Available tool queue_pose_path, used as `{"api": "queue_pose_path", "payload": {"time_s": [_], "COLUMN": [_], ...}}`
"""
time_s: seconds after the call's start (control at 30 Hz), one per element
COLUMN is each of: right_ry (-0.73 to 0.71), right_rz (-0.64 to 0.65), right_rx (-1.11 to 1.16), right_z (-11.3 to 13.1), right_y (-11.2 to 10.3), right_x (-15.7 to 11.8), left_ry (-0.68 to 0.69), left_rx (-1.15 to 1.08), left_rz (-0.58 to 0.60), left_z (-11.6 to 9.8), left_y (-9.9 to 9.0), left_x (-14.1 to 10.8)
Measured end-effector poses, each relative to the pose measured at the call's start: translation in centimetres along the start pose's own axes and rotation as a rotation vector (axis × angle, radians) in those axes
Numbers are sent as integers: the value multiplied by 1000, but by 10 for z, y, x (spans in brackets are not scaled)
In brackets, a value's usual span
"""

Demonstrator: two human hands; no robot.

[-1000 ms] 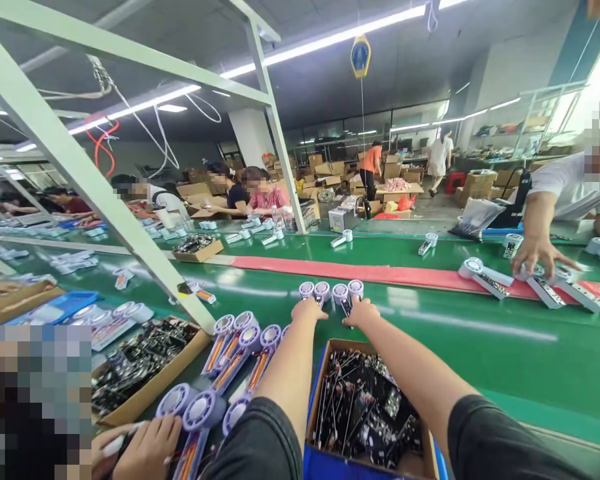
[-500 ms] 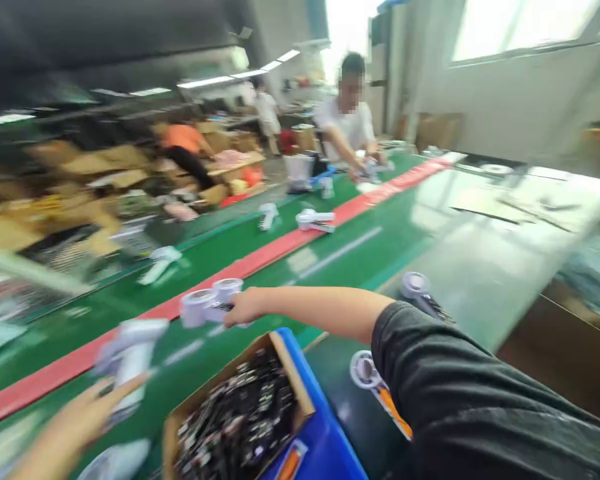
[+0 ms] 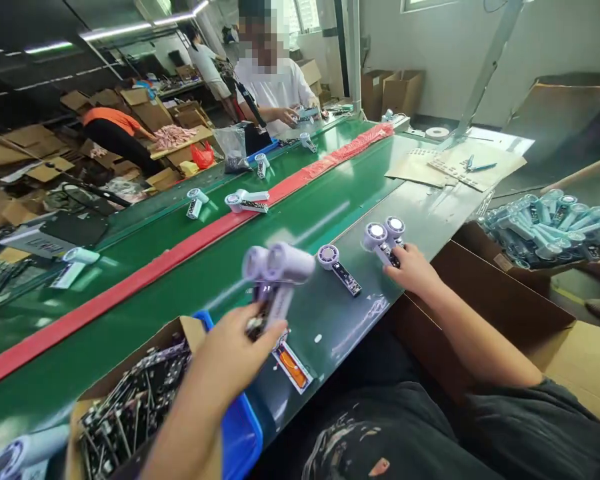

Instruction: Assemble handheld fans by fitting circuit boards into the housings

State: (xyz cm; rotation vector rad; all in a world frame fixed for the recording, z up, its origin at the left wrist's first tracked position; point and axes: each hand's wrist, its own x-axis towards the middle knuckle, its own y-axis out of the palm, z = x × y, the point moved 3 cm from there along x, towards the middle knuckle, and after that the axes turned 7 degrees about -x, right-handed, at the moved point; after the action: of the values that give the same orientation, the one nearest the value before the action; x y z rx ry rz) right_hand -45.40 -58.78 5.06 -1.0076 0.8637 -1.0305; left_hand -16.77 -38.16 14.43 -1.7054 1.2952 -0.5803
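My left hand (image 3: 240, 347) is closed round the handles of two purple handheld fans (image 3: 285, 267), held up over the table edge. To the right, my right hand (image 3: 413, 268) grips two more purple fans (image 3: 377, 235) by their handles, low over the grey tabletop. Between the hands lies a purple fan (image 3: 341, 268) with its circuit board showing in the handle. Below my left hand's fans, an open handle with an orange part (image 3: 293, 365) rests on the table, its head partly hidden.
A box of black parts (image 3: 130, 393) and a blue bin (image 3: 245, 433) stand at the lower left. Fans lie along the green belt (image 3: 180, 280) with its red strip. A person (image 3: 275, 87) works across it. A carton (image 3: 510, 267) sits right.
The view has turned right. My left hand has lifted its purple fans from the belt area. My right hand has moved from the belt to the grey tabletop, with two purple fans in it.
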Motion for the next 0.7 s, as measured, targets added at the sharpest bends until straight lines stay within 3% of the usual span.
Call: {"api": "queue_pose_path", "payload": {"time_s": [0.07,0.13,0.23,0.37,0.47,0.57,0.63,0.7], "right_ry": [-37,-69,-126,-211,-239,-278,-444,-707], "right_rz": [13,8,-27,-79,-136,-331,-539,-675], "right_rx": [-10,-21,-36,-45,-47,41,200,395], "right_z": [0,5,16,31,34,27,23,26], "right_y": [9,15,22,21,14,8,8,14], "right_x": [-3,-4,-2,6,8,-7,-32,-67], "left_ry": [-132,-248,-355,-384,-329,-262,-181,-54], "left_rx": [124,201,214,157,44,-66,-131,-272], "left_rz": [79,136,73,24,56,66,-11,-168], "left_z": [-27,-39,-37,-40,-58,-68,-62,-48], "left_y": [33,61,88,109,112,101,87,70], "left_x": [13,23,30,38,46,37,14,-21]}}
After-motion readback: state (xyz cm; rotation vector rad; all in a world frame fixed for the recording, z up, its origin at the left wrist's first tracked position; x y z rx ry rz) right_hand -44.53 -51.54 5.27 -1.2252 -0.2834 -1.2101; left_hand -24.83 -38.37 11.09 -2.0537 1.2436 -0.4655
